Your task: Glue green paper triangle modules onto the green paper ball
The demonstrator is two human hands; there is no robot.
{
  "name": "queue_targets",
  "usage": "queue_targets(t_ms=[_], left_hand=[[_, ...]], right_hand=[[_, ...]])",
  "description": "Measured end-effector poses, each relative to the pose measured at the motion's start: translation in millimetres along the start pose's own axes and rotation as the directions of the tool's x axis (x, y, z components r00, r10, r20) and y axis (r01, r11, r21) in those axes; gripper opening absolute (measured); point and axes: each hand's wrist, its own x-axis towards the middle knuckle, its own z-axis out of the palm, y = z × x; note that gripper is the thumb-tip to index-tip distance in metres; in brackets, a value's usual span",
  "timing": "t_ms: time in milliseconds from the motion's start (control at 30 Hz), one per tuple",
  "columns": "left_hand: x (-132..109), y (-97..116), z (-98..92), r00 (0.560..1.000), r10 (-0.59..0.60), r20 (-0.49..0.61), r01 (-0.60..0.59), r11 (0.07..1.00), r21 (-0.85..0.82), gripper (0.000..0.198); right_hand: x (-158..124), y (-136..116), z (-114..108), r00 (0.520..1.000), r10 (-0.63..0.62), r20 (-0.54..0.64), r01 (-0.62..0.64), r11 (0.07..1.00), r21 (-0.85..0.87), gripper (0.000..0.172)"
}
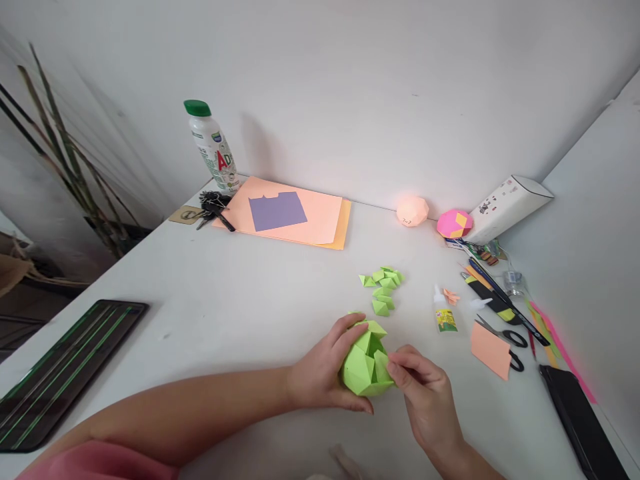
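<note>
A light-green faceted paper ball (pixel 359 368) with an opening in its side is held low over the front of the table. My left hand (pixel 327 365) wraps around it from the left, thumb underneath and fingers over the top. At the right edge of the opening, my right hand (pixel 425 387) pinches a green paper flap (pixel 383 368) between thumb and fingertips. Whether that flap is joined to the ball I cannot tell. Beyond the ball lie several small folded green paper pieces (pixel 384 283). A glue bottle (pixel 445 310) with a yellow label lies to their right.
Scissors (pixel 515 338), an orange paper piece (pixel 491 350), pens (pixel 505 293) and a black case (pixel 583 420) lie at right. Behind are a peach paper ball (pixel 413 211), a pink one (pixel 454 223), paper sheets (pixel 320 213), keys (pixel 214 202) and a white bottle (pixel 213 147). A dark tablet-like panel (pixel 70 373) lies left.
</note>
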Motion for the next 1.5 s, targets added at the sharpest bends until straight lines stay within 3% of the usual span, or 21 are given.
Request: queue_targets(t_ms=[167, 400, 733, 1500], left_hand=[[-0.9, -3.5, 0.5, 1.000, 0.021, -0.015, -0.021, 0.999, -0.036, 0.120], [-1.1, -0.9, -0.4, 0.998, 0.065, 0.020, -0.065, 0.997, -0.035, 0.101], [-4.8, -1.1, 1.9, 0.993, 0.103, 0.058, -0.109, 0.986, 0.130, 0.101], [-4.5, -1.5, 3.2, 0.987, 0.157, 0.043, -0.162, 0.962, 0.222, 0.095]], right_hand=[[-0.8, -0.5, 0.8, 1.000, 0.018, 0.016, -0.019, 0.999, 0.044, 0.006], [-1.8, 0.1, 0.2, 0.999, 0.035, 0.035, -0.037, 0.998, 0.045, 0.007], [-1.9, -0.8, 2.6, 0.997, 0.062, 0.036, -0.063, 0.997, 0.044, 0.005], [-3.1, -2.7, 0.4, 0.998, 0.020, 0.054, -0.020, 1.000, 0.000, 0.005]])
